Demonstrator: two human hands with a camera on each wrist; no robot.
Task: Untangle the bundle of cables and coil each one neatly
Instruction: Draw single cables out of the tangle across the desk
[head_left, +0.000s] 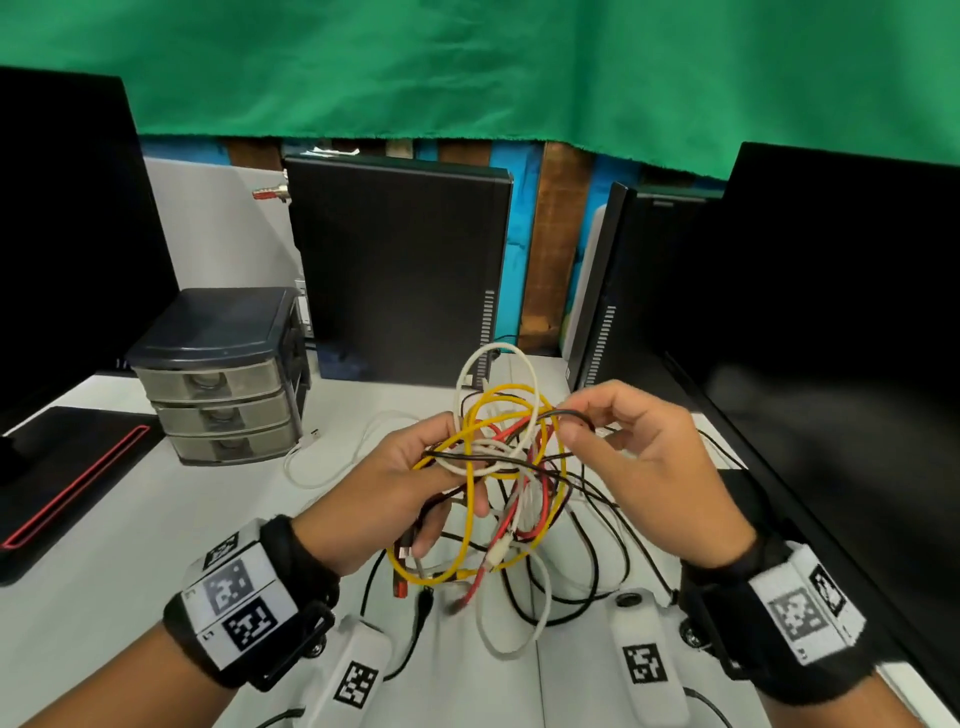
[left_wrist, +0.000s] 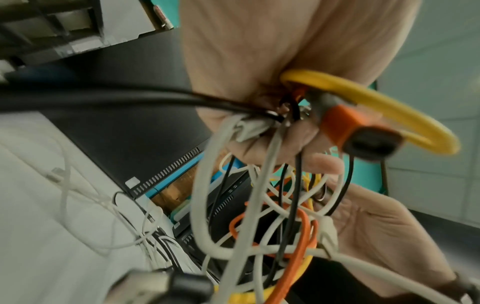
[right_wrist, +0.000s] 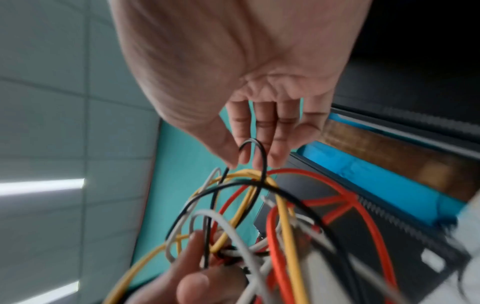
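My left hand (head_left: 400, 478) grasps the cable bundle (head_left: 498, 467) above the white table (head_left: 130, 545); my right hand (head_left: 639, 462) pinches its black cable (right_wrist: 255, 158). Far left sits a drawer unit (head_left: 223, 374); monitors flank us, green cloth (head_left: 467, 67) behind.

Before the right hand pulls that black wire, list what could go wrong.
1. The right hand pinches a black cable that threads through yellow and red loops; pulling may tighten the knot.
2. The left hand grips the bundle centrally, so strands may lock.
3. Loose ends dangle near the cables lying on the table and could snag them.
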